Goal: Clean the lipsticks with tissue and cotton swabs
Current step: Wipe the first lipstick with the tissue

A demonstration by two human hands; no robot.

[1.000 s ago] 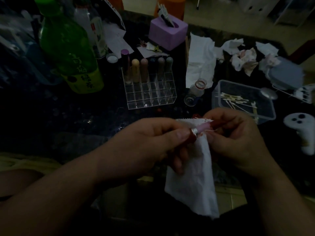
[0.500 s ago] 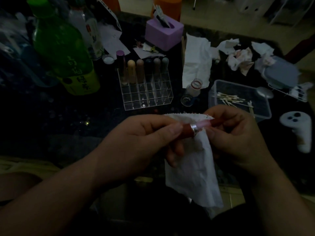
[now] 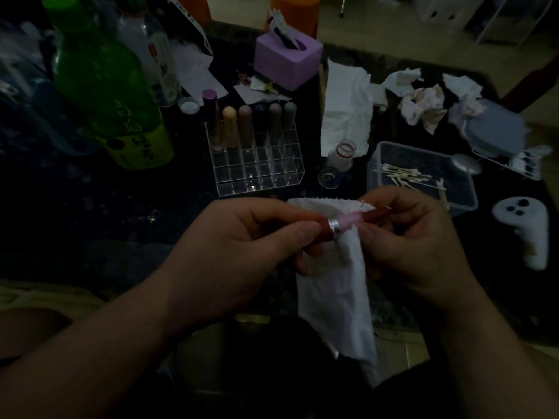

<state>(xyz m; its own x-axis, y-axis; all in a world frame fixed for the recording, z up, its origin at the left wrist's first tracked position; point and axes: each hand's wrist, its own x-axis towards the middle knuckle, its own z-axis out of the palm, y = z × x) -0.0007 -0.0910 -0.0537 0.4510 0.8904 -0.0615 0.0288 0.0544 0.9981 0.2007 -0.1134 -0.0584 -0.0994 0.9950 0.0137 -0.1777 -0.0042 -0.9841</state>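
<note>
The lipstick (image 3: 348,225), held level between the hands with its long axis running left to right, is gripped at the base by the left hand (image 3: 242,246), while its tip end and the draped tissue (image 3: 332,297) are pinched together by the right hand (image 3: 417,246)

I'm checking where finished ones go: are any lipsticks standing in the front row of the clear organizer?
No, the lipsticks stand only in the back row of the clear organizer; its front row shows none.

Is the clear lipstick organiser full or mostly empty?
Mostly empty. Six lipsticks stand in the back row of the organiser; the rows nearer the camera show only bare clear compartments.
</note>
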